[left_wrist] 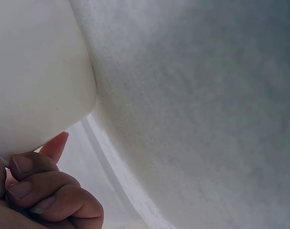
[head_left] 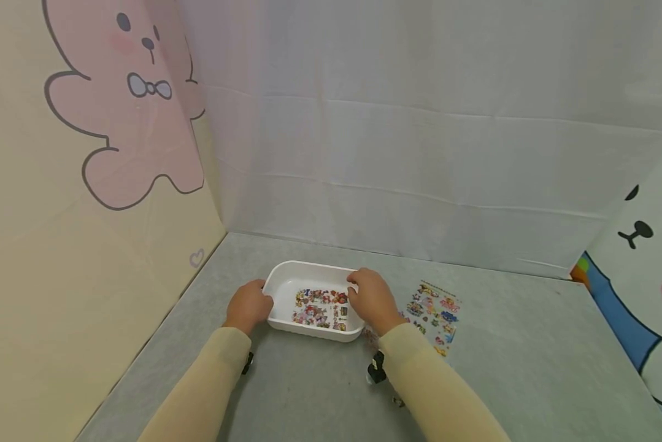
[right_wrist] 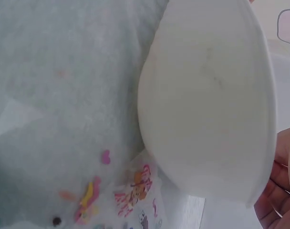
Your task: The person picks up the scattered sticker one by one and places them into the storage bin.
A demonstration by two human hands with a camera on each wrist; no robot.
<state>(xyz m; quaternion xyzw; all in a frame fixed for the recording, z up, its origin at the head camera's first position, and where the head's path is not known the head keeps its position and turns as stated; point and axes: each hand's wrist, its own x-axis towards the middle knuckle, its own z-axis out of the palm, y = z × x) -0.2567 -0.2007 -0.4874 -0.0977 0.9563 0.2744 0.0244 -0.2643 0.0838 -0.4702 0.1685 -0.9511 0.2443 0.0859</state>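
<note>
A white plastic tray (head_left: 280, 288) stands on the grey tabletop in the head view, with a sheet of small colourful stickers (head_left: 319, 309) lying inside it. My left hand (head_left: 249, 307) pinches the tray's left end by the rim; the left wrist view shows its fingers (left_wrist: 71, 202) curled below the tray's pale side. At the opposite end, my right hand (head_left: 375, 301) grips the rim, thumb and fingers around the edge. The right wrist view shows the tray's outer wall (right_wrist: 207, 105), with part of the right hand (right_wrist: 281, 186) at its edge.
A clear sheet of colourful stickers (head_left: 434, 313) lies on the table (head_left: 529, 344) right of the tray, partly beneath the right forearm. A small dark item (head_left: 398, 401) sits beside that sleeve. A pale curtain (head_left: 419, 153) hangs behind, and a printed cloth (head_left: 21, 245) stands at left.
</note>
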